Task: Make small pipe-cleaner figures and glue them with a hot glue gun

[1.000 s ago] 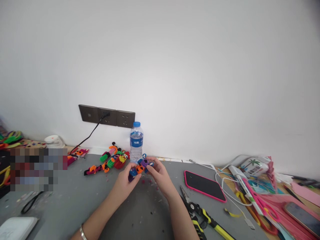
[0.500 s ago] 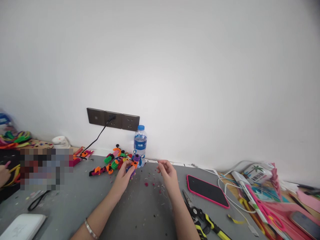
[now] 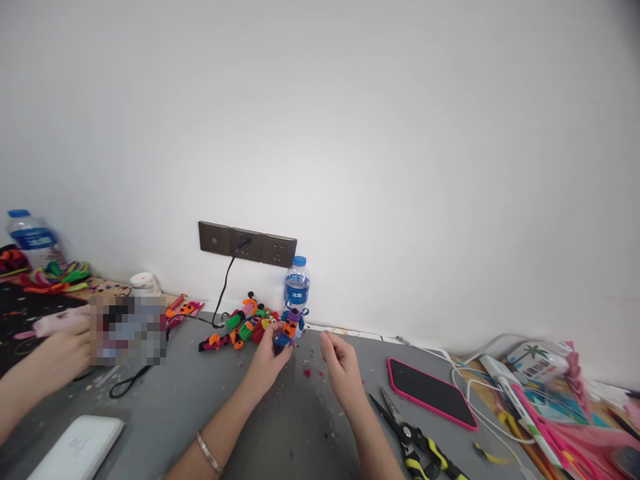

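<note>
My left hand [image 3: 269, 360] is closed round a small fuzzy pipe-cleaner figure [image 3: 290, 328]. The figure is upright, with an orange head with dark spots, a purple top, blue loops at the sides and a blue lower part. To its right, my right hand [image 3: 344, 367] is raised over the table with its fingers curled and the thumb pressed to the index finger. Whatever may be in that pinch is too small or hidden to make out. Several other colourful pipe-cleaner figures [image 3: 249, 323] lie in a heap just left of my left hand.
A water bottle [image 3: 297, 287] stands by the wall behind the figure. Yellow-black pliers [image 3: 407, 433] and a pink-cased phone [image 3: 430, 393] lie at right, near white cables [image 3: 463, 400]. A white power bank [image 3: 80, 447] lies front left. Another person's hand [image 3: 65, 353] is at far left.
The view has swung left, so things sit further right. My left hand still holds the figure, and my right fingers have curled in more. Another person's hand has reached further in at left.
</note>
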Motion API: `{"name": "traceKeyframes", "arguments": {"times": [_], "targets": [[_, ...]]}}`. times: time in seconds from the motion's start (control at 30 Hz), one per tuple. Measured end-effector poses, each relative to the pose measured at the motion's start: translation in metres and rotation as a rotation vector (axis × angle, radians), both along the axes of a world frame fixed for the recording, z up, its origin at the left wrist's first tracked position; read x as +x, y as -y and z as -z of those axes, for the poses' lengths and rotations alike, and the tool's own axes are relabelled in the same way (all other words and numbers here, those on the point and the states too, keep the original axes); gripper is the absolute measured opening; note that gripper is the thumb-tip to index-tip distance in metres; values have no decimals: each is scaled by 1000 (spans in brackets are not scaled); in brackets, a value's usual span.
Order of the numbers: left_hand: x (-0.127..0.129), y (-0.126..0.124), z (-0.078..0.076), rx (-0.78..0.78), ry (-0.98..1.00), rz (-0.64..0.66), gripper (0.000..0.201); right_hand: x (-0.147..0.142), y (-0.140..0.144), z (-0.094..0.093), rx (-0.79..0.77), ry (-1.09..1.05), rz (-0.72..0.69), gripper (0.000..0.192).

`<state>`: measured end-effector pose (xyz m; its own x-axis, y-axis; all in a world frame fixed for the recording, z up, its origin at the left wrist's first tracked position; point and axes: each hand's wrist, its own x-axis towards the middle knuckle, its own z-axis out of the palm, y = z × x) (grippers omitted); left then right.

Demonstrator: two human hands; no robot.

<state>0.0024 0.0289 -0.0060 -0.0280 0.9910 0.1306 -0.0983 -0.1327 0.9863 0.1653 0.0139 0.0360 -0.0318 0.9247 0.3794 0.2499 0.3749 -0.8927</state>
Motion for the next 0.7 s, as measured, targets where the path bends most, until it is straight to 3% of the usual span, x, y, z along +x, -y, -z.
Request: {"name": "traceKeyframes", "arguments": {"times": [0.13,0.33,0.7], "targets": [[0,4,-9,6,38,-49,48,26,-7,5,21,-60,123,49],[5,6,-11,-127,221,-9,56,63,-20,17,-168,-139,137,47],[12,12,-15,-225,254,95,49,67,-15,31,-313,161,30,7]]}}
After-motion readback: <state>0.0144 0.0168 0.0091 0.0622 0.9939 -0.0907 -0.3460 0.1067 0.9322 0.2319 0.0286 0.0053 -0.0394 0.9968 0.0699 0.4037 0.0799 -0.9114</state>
